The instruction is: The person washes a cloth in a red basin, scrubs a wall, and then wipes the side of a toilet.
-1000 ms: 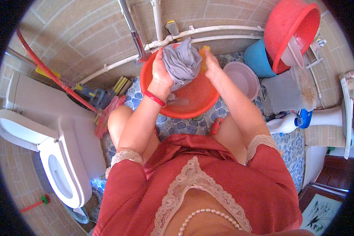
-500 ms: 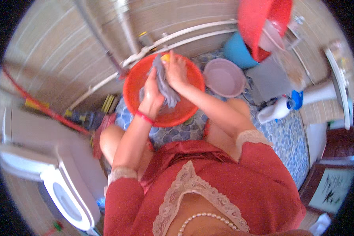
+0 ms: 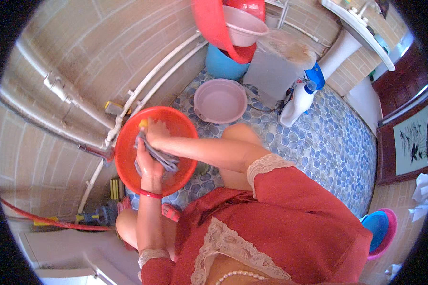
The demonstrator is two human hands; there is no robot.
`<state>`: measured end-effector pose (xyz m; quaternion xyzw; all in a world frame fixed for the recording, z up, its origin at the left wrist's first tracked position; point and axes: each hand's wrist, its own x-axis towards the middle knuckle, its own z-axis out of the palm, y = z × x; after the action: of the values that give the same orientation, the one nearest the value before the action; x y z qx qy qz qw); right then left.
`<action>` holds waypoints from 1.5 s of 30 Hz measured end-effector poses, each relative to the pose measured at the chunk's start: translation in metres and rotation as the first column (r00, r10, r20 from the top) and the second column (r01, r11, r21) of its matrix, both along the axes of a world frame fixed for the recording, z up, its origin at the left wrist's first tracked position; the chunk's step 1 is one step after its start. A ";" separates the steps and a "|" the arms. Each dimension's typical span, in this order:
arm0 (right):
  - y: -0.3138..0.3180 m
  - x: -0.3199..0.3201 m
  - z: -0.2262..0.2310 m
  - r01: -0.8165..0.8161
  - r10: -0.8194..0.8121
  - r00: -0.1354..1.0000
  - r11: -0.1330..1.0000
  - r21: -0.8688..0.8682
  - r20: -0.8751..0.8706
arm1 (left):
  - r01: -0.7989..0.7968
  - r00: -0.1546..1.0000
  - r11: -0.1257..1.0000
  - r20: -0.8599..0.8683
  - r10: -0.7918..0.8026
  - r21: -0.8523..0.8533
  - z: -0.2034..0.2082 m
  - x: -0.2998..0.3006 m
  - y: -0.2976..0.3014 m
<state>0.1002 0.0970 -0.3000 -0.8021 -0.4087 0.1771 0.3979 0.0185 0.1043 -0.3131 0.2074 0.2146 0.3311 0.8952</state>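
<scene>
A round orange-red basin (image 3: 188,166) stands on the floor before me, and both my hands are inside its rim. My left hand (image 3: 148,166) is closed on a wet-looking grey cloth (image 3: 165,160), which hangs in folds between my hands. Over the cloth's upper end lies my right hand (image 3: 157,132), its fingers pressed around a small yellow block (image 3: 143,123) that looks like a bar of soap. Most of the block is hidden by the fingers.
A pale pink basin (image 3: 219,100) sits beyond on the pebble-patterned floor. Behind it stand a blue bucket (image 3: 223,64) and a tilted red tub (image 3: 209,23). A white bottle (image 3: 299,102) is at right; white pipes (image 3: 161,80) run along the wall.
The view has swung to the right, so the basin and hands now appear farther left and lower. The cloth and yellow block stay in my hands, with the right hand's fingers bent lower over them.
</scene>
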 end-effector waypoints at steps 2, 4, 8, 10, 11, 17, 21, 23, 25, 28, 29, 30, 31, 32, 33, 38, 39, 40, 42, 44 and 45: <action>-0.002 -0.014 -0.007 -0.079 0.075 0.995 0.994 -0.073 -0.063 | -0.048 0.996 0.999 -0.081 0.049 0.023 -0.020 -0.007 0.013; -0.011 -0.029 -0.009 -0.129 0.122 0.986 0.990 -0.053 -0.114 | -0.027 0.999 0.999 -0.032 0.028 0.041 -0.016 -0.019 0.021; -0.007 -0.025 -0.034 -0.211 0.289 0.894 0.946 0.247 -0.343 | -0.116 0.986 0.979 -0.103 0.135 0.165 -0.036 -0.016 0.052; -0.017 -0.023 -0.013 -0.310 0.410 0.723 0.912 0.270 -0.555 | -0.151 0.956 0.953 -0.207 0.209 0.264 -0.039 -0.019 0.064; -0.021 -0.016 -0.008 -0.300 0.399 0.731 0.917 0.264 -0.554 | -0.141 0.959 0.956 -0.204 0.197 0.259 -0.033 -0.016 0.060; -0.041 0.012 0.027 -0.311 0.552 0.164 0.815 0.488 -0.817 | -0.121 0.974 0.969 -0.160 0.158 0.217 0.006 -0.006 0.041; -0.042 0.061 0.028 -0.165 0.601 -0.120 0.773 0.613 -0.790 | -0.196 0.947 0.974 -0.236 0.218 0.115 0.013 0.013 0.035; -0.056 0.088 0.064 -0.151 0.697 0.043 0.713 0.685 -0.716 | -0.233 0.952 0.971 -0.191 0.240 0.056 -0.002 -0.003 0.053; -0.075 0.128 0.081 0.067 0.598 0.300 0.764 0.641 -0.743 | -0.266 0.939 0.963 -0.218 0.267 0.032 0.007 -0.006 0.050; -0.117 0.217 0.076 0.383 0.055 0.694 0.815 0.434 -0.718 | -0.275 0.941 0.961 -0.199 0.273 0.017 0.018 -0.014 0.052; -0.131 0.260 0.070 0.387 -0.201 0.877 0.833 0.394 -0.437 | -0.276 0.942 0.961 -0.193 0.275 0.023 0.026 -0.012 0.049; -0.155 0.299 0.067 0.393 -0.318 0.917 0.816 0.424 -0.240 | -0.227 0.960 0.974 -0.162 0.228 0.025 0.034 -0.010 0.042; -0.179 0.349 0.054 0.458 -0.478 0.876 0.795 0.397 -0.054 | -0.173 0.976 0.985 -0.133 0.175 0.026 0.037 -0.007 0.036; -0.197 0.382 0.054 0.574 -0.625 0.727 0.780 0.247 0.284 | -0.149 0.981 0.986 -0.111 0.157 0.076 0.036 -0.009 0.034; -0.209 0.408 0.058 0.609 -0.626 0.705 0.775 0.168 0.333 | -0.155 0.980 0.985 -0.112 0.162 0.073 0.033 -0.011 0.033; -0.218 0.469 0.059 0.649 -0.224 0.487 0.740 -0.178 0.845 | -0.205 0.970 0.979 -0.132 0.205 0.011 0.014 -0.018 0.039; -0.233 0.489 0.049 0.627 -0.134 0.484 0.742 -0.236 0.865 | -0.184 0.977 0.982 -0.119 0.177 -0.049 0.013 -0.010 0.040; -0.242 0.505 0.038 0.648 -0.134 0.462 0.726 -0.230 0.877 | -0.203 0.976 0.977 -0.091 0.198 -0.057 0.006 -0.006 0.042; -0.217 0.497 0.029 0.630 -0.130 0.316 0.769 -0.105 0.940 | -0.257 0.966 0.964 -0.029 0.256 -0.069 0.017 -0.020 0.042; -0.190 0.448 0.032 0.549 -0.108 0.216 0.835 -0.030 0.970 | -0.146 0.960 0.988 0.235 0.151 -0.039 0.004 -0.028 0.051; -0.175 0.423 0.038 0.357 -0.214 0.266 0.928 0.110 0.940 | -0.075 0.925 0.997 0.373 0.072 -0.007 0.001 -0.024 0.049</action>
<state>0.5233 -0.0780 -0.2619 -0.8367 -0.3991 -0.3699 0.0615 -0.0053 0.1533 -0.3116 0.1357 0.0472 0.3983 0.9059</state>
